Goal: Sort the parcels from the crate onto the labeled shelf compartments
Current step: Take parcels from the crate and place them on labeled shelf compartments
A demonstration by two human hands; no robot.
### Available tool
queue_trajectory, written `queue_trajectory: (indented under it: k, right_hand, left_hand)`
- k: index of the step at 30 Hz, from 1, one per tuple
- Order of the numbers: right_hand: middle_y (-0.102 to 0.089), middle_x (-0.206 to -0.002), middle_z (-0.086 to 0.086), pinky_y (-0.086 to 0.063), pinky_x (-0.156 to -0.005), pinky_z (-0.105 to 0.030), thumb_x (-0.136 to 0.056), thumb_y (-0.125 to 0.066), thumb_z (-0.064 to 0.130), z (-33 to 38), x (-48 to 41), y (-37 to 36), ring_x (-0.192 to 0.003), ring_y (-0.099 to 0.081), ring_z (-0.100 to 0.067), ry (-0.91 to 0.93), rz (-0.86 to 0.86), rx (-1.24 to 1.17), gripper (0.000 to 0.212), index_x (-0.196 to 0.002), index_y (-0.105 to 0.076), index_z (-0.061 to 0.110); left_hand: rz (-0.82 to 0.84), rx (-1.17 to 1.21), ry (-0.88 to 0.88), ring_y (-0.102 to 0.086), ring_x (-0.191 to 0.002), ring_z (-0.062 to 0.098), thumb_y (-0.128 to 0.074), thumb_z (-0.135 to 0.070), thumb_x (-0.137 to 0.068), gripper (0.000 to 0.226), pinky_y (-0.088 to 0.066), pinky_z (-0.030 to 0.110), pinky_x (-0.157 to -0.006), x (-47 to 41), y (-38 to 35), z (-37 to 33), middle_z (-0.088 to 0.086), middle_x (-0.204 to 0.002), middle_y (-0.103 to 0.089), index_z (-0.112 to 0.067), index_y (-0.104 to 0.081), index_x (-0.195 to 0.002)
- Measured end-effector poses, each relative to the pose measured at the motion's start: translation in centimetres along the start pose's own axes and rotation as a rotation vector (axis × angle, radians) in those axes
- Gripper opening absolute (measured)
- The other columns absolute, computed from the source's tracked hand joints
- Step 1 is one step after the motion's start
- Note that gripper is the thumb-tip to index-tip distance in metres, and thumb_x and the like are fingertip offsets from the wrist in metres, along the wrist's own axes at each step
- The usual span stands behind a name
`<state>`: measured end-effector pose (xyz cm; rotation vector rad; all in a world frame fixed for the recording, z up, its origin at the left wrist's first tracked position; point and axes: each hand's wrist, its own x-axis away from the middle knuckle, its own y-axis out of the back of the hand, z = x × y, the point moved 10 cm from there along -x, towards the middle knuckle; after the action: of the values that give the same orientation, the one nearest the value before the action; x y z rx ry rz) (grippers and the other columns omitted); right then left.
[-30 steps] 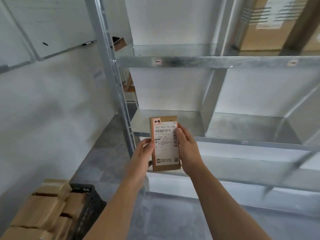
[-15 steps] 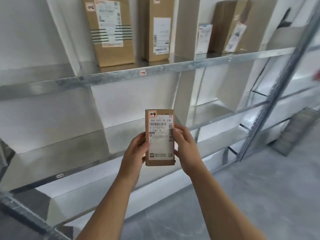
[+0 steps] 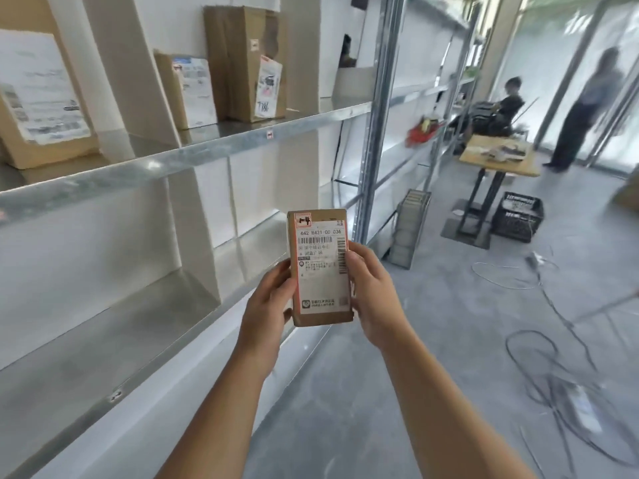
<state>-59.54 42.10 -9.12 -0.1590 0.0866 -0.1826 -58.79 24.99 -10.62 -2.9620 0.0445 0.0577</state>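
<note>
**Parcel held before the shelving.** You hold one small brown parcel (image 3: 320, 267) upright in the air, its printed label facing you. It is near the front edge of the lower shelf (image 3: 138, 323) and rests on no shelf. Your left hand (image 3: 269, 305) grips its left edge and your right hand (image 3: 371, 292) its right edge. The fingers (image 3: 356, 257) of both hands curl round the sides, pinching the parcel between them. On the upper shelf (image 3: 207, 152), three taller parcels (image 3: 245, 63) stand in compartments split by white dividers, and a small red tag (image 3: 269, 134) marks the front edge. To the right, a black crate (image 3: 517, 217) sits on the floor beside a tabletop (image 3: 498, 157), and cables (image 3: 553, 357) trail nearby. Two blurred people (image 3: 581, 112) are beyond it.
</note>
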Motion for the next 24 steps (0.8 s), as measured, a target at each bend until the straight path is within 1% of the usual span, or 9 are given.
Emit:
queue_trajectory:
  k: [2, 4, 7, 10, 13, 14, 18, 20, 24]
  right_hand:
    - [-0.074, -0.112, 0.007, -0.052, -0.1, -0.056, -0.104, -0.051, 0.029, 0.5, -2.9, 1.3, -0.106, -0.068, -0.008, 0.023, -0.056, 0.0, 0.023, -0.12, -0.067, 0.03]
    - [-0.074, -0.112, 0.008, -0.052, -0.101, -0.056, -0.104, -0.051, 0.03, 1.1, -6.0, 2.3, -0.107, -0.068, -0.008, 0.052, -0.096, 0.015, 0.023, -0.12, -0.067, 0.031]
    - [-0.074, -0.114, 0.006, -0.053, -0.1, -0.055, -0.103, -0.053, 0.031, 2.4, -10.3, 3.2, -0.109, -0.068, -0.009, 0.084, -0.158, 0.006, 0.024, -0.122, -0.066, 0.03]
    - [-0.075, -0.112, 0.006, -0.055, -0.095, -0.05, -0.104, -0.052, 0.027, 4.0, -14.4, 3.6, -0.104, -0.069, -0.009, 0.121, -0.192, 0.0, 0.021, -0.117, -0.068, 0.032]
    - [-0.075, -0.111, 0.005, -0.056, -0.095, -0.05, -0.105, -0.05, 0.027, 5.6, -18.0, 4.1, -0.104, -0.069, -0.011, 0.16, -0.23, 0.007, 0.022, -0.115, -0.069, 0.032]
    - [-0.074, -0.112, 0.005, -0.056, -0.094, -0.05, -0.105, -0.05, 0.028, 6.0, -19.1, 4.3, -0.104, -0.069, -0.01, 0.175, -0.238, 0.016, 0.022, -0.115, -0.069, 0.033]
    - [-0.074, -0.111, 0.005, -0.056, -0.088, -0.046, -0.105, -0.049, 0.029, 6.9, -22.7, 5.0, -0.101, -0.069, -0.011, 0.202, -0.25, 0.021, 0.022, -0.114, -0.069, 0.035]
    - [-0.075, -0.109, 0.004, -0.056, -0.089, -0.048, -0.105, -0.049, 0.029, 7.1, -24.4, 5.4, -0.098, -0.07, -0.011, 0.206, -0.252, 0.017, 0.022, -0.114, -0.069, 0.034]
    - [-0.074, -0.111, 0.005, -0.056, -0.09, -0.046, -0.106, -0.049, 0.028, 7.5, -28.2, 6.2, -0.099, -0.069, -0.009, 0.222, -0.244, 0.003, 0.023, -0.119, -0.067, 0.03]
  left_hand:
    - [0.045, 0.013, -0.012, -0.064, -0.115, 0.009, -0.051, -0.026, -0.104, 0.029, -0.049, 0.049, -0.101, -3.3, -1.8, -0.1, -0.013, -0.121, -0.071, -0.045, -0.067, -0.118]
    - [0.086, 0.04, -0.02, -0.065, -0.114, 0.008, -0.051, -0.024, -0.104, 0.029, -0.05, 0.047, -0.099, -6.8, -3.4, -0.3, -0.013, -0.12, -0.071, -0.041, -0.067, -0.121]
    - [0.147, 0.066, -0.024, -0.066, -0.111, 0.005, -0.052, -0.02, -0.103, 0.029, -0.052, 0.042, -0.093, -12.1, -5.3, -1.0, -0.012, -0.118, -0.072, -0.039, -0.067, -0.12]
    - [0.197, 0.077, -0.037, -0.068, -0.107, 0.005, -0.051, -0.018, -0.103, 0.03, -0.051, 0.035, -0.085, -16.7, -7.2, -2.3, -0.012, -0.114, -0.074, -0.04, -0.067, -0.117]
    - [0.231, 0.074, -0.069, -0.068, -0.105, 0.005, -0.051, -0.019, -0.103, 0.029, -0.053, 0.038, -0.087, -20.9, -8.9, -3.6, -0.012, -0.113, -0.074, -0.04, -0.066, -0.117]
    - [0.241, 0.076, -0.081, -0.068, -0.104, 0.005, -0.051, -0.019, -0.103, 0.029, -0.053, 0.038, -0.087, -22.0, -9.4, -4.0, -0.012, -0.112, -0.074, -0.04, -0.066, -0.117]
    - [0.261, 0.122, -0.109, -0.07, -0.098, 0.001, -0.051, -0.016, -0.103, 0.028, -0.051, 0.026, -0.077, -25.5, -11.2, -4.8, -0.013, -0.109, -0.075, -0.037, -0.067, -0.114]
    - [0.275, 0.123, -0.123, -0.07, -0.098, 0.001, -0.05, -0.016, -0.104, 0.029, -0.053, 0.022, -0.075, -26.8, -12.0, -5.0, -0.014, -0.108, -0.075, -0.037, -0.067, -0.113]
    - [0.257, 0.12, -0.152, -0.07, -0.099, 0.003, -0.05, -0.018, -0.104, 0.029, -0.055, 0.022, -0.075, -30.4, -13.5, -5.2, -0.014, -0.108, -0.075, -0.04, -0.066, -0.113]
